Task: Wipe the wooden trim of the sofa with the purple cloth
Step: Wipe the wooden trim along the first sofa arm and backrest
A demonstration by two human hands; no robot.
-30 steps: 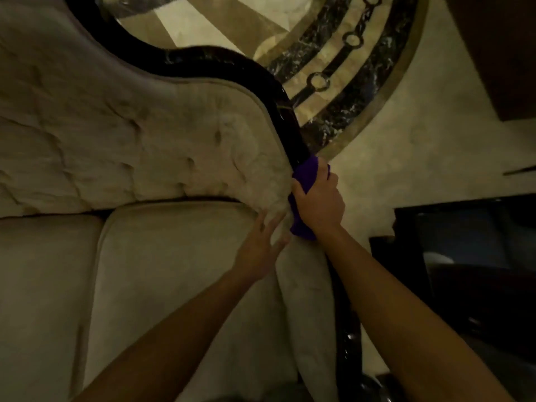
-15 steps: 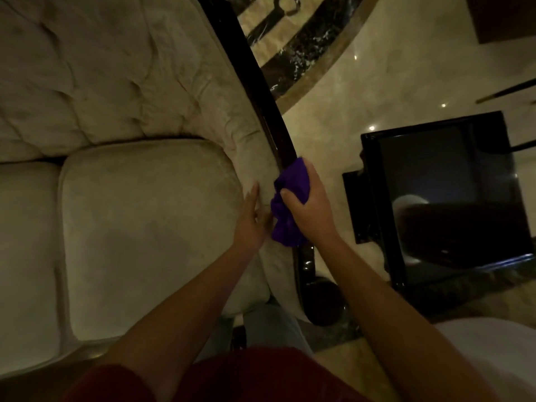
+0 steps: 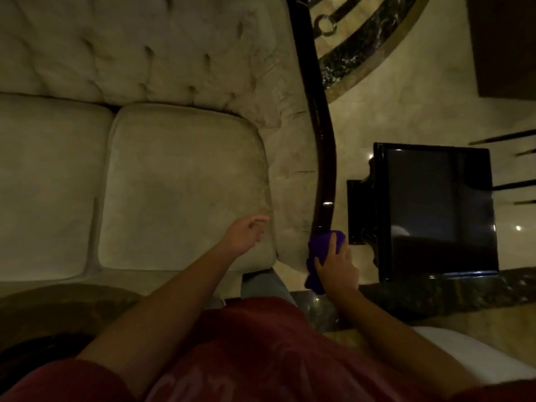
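A cream tufted sofa (image 3: 179, 175) fills the left and middle of the view. Its dark glossy wooden trim (image 3: 324, 158) runs down the right armrest from the top of the frame. My right hand (image 3: 338, 266) is shut on the purple cloth (image 3: 316, 256) and presses it onto the lower front end of the trim. The cloth hangs below my fingers and covers the trim's tip. My left hand (image 3: 245, 232) hovers over the right seat cushion near the armrest, fingers loosely apart, holding nothing.
A black glossy side table (image 3: 435, 210) stands just right of the armrest, a narrow gap apart. Polished marble floor (image 3: 406, 111) with a dark inlaid border lies beyond. Dark furniture sits at the top right. My red shirt fills the bottom.
My right hand has slid the cloth down the trim toward the armrest's front end. My left hand has lifted off the armrest padding and moved left over the seat cushion.
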